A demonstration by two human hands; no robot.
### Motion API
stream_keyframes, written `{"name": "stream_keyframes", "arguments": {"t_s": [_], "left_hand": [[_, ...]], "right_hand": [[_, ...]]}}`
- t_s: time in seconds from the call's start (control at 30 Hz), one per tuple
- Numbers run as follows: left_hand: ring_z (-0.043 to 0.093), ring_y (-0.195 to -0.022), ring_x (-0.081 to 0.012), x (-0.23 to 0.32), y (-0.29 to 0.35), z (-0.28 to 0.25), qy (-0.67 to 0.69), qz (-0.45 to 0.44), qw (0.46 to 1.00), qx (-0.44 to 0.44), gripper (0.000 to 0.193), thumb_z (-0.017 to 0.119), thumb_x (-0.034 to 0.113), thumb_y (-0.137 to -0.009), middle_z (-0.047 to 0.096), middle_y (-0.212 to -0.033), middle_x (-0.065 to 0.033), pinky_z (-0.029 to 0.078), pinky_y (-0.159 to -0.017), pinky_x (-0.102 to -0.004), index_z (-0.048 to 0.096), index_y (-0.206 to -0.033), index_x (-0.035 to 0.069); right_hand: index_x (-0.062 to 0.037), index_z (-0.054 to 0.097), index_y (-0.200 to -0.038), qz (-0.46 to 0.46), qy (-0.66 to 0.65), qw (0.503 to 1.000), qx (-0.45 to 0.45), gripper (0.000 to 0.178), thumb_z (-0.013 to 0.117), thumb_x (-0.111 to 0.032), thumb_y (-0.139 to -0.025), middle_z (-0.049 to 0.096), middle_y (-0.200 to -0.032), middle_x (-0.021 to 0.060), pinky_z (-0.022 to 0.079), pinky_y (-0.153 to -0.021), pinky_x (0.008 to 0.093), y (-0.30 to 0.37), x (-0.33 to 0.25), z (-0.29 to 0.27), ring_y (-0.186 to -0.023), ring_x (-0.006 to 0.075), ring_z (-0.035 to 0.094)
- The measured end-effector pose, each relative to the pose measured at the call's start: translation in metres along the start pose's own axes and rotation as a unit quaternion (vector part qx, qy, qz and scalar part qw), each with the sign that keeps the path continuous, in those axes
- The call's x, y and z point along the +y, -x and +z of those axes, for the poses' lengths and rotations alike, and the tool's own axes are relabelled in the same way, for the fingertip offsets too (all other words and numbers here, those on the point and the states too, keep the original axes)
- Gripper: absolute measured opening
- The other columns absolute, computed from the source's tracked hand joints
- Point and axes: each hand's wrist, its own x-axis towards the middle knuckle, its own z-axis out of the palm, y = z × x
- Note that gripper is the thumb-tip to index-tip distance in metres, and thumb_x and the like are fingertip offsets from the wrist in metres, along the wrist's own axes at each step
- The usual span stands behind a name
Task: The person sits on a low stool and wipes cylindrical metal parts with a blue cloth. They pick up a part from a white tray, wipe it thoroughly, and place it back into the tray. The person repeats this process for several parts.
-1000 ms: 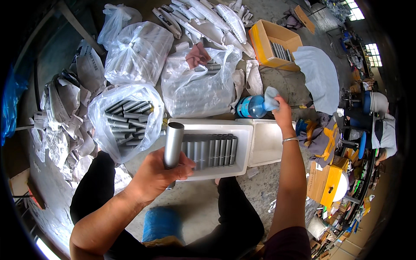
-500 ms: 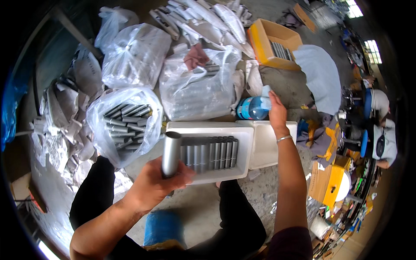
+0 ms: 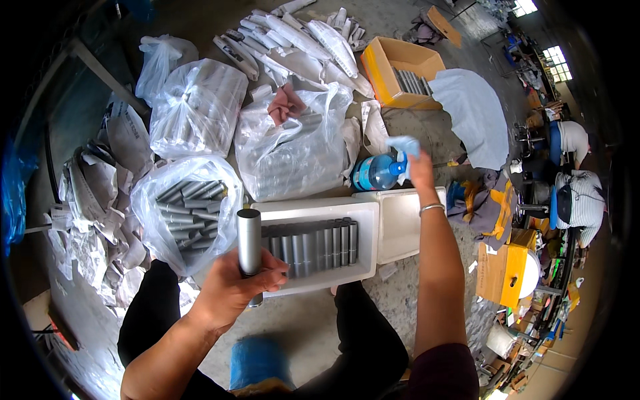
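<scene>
Gripped in my left hand (image 3: 230, 287) is a grey metal tube (image 3: 249, 241), held roughly upright with its open end up. Behind it, a white foam box (image 3: 368, 263) contains a row of similar tubes (image 3: 312, 248). My right hand (image 3: 421, 171), slightly blurred, is closed on a pale blue cloth (image 3: 404, 145). The cloth is right by the blue cap of a clear bottle (image 3: 377, 173) with a blue label; whether my fingers touch the cap cannot be made out. A shallow white foam tray (image 3: 400, 230) sits under my right wrist.
An open plastic bag (image 3: 230, 200) of loose tubes stands left of the box. Fuller bags (image 3: 287, 157) and paper-wrapped rolls (image 3: 303, 40) lie beyond. A cardboard box (image 3: 407, 50) with tubes is at the far right. Crumpled paper (image 3: 100, 213) lies left; other people sit at right.
My right hand and the cloth have drawn back a little from the bottle, and its blue cap now shows. The tube stays in my left hand. The whole view has shifted slightly.
</scene>
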Motion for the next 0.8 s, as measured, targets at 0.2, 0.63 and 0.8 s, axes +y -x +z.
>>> {"name": "stream_keyframes", "arguments": {"t_s": [0.2, 0.63, 0.8], "left_hand": [[0.064, -0.084, -0.0188, -0.009, 0.002, -0.009, 0.008, 0.005, 1.0, -0.019, 0.015, 0.069, 0.002, -0.081, 0.064, -0.098, -0.0149, 0.052, -0.075, -0.0304, 0.058, -0.09, -0.001], [0.062, -0.083, -0.0169, -0.011, -0.001, -0.003, -0.007, -0.018, 1.0, -0.015, 0.017, 0.068, 0.002, -0.082, 0.063, -0.097, -0.0137, 0.051, -0.074, -0.0291, 0.057, -0.094, -0.001], [0.064, -0.085, -0.0188, -0.011, -0.005, -0.002, -0.013, -0.026, 1.0, -0.007, 0.017, 0.069, 0.001, -0.081, 0.064, -0.097, -0.0154, 0.052, -0.075, -0.03, 0.057, -0.093, -0.002]], "right_hand": [[0.0014, 0.055, -0.116, 0.2, -0.527, 0.826, 0.02, 0.039, 0.061, -0.028, -0.091, 0.062, -0.109, 0.0083, 0.047, -0.087, 0.0328, 0.007, -0.018, -0.037, -0.099, 0.0204, 0.06], [0.003, 0.059, -0.113, 0.044, -0.253, 0.966, 0.019, 0.042, 0.058, -0.032, -0.091, 0.064, -0.105, 0.0084, 0.044, -0.083, 0.0279, -0.005, -0.02, -0.002, -0.093, 0.0159, 0.058], [0.0047, 0.056, -0.115, -0.011, -0.198, 0.98, 0.02, 0.034, 0.057, -0.015, -0.086, 0.065, -0.101, 0.0161, 0.046, -0.084, 0.0323, -0.001, -0.025, 0.017, -0.092, 0.0234, 0.061]]}}
